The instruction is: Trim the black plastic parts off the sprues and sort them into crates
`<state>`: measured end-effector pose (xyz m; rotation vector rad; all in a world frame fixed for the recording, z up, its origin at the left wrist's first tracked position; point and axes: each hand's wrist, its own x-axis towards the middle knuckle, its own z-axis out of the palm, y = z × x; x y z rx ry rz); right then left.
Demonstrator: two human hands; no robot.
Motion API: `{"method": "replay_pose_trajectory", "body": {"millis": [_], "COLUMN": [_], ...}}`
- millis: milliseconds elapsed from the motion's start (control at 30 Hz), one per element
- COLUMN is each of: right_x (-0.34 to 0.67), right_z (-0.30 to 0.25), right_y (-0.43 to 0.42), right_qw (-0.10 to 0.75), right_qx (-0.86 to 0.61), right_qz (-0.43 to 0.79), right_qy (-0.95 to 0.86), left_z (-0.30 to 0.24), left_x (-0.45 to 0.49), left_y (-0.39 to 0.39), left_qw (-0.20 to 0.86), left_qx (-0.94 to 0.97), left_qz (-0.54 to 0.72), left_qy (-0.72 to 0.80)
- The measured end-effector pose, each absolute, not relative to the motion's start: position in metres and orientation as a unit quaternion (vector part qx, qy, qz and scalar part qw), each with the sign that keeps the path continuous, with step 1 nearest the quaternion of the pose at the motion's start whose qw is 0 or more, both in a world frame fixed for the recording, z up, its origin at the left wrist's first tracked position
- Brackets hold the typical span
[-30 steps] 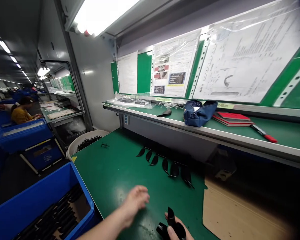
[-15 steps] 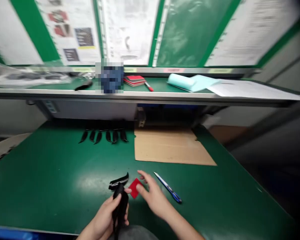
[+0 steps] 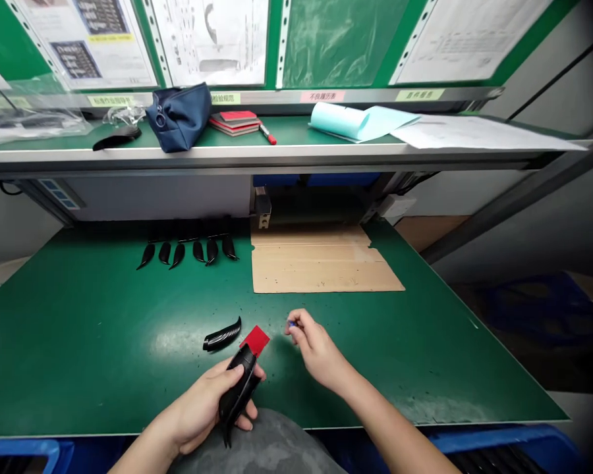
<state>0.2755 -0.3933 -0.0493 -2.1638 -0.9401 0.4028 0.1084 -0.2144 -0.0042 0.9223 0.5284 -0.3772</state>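
Observation:
My left hand (image 3: 205, 407) is closed round a curved black plastic part (image 3: 237, 394) near the front edge of the green bench (image 3: 89, 342). A second black curved part (image 3: 221, 335) lies on the mat just beyond it, beside a small red square piece (image 3: 255, 340). My right hand (image 3: 316, 349) is pinched on the blue tip of a pen-like tool (image 3: 291, 324), whose body is hidden under the fingers. Several black curved parts (image 3: 188, 251) lie in a row at the back of the mat.
A sheet of brown cardboard (image 3: 321, 260) lies at the back centre. The upper shelf (image 3: 277, 153) carries a navy pouch (image 3: 178, 117), red notebooks (image 3: 236, 122), a red marker (image 3: 267, 135), light blue paper (image 3: 356, 121) and plastic bags (image 3: 24, 122). Blue bins sit below the front edge.
The view swung right from the aisle to the bench. My left hand took hold of the black part; my right hand left the red piece and closed on the blue pen-like tool.

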Motion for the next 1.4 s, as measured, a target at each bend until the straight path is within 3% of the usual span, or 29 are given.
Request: {"method": "replay_pose_trajectory", "body": {"millis": [133, 467, 767, 1400], "right_x": [0.249, 0.240, 0.239, 0.232], "right_z": [-0.014, 0.002, -0.007, -0.019], "right_y": [-0.388, -0.371, -0.369, -0.374], "right_qw": [0.362, 0.169, 0.151, 0.107], "right_qx": [-0.751, -0.758, -0.738, -0.734], "right_qz": [0.101, 0.012, -0.017, 0.057], "right_qy": [-0.543, -0.630, -0.657, -0.668], "left_z": [0.007, 0.026, 0.029, 0.028], "left_x": [0.105, 0.094, 0.095, 0.095], "left_y": [-0.214, -0.214, -0.214, -0.216], "left_qw": [0.835, 0.795, 0.753, 0.696], "left_qx": [0.449, 0.522, 0.581, 0.632], "left_qz": [-0.202, -0.245, -0.266, -0.306], "left_qy": [0.247, 0.188, 0.156, 0.151]}}
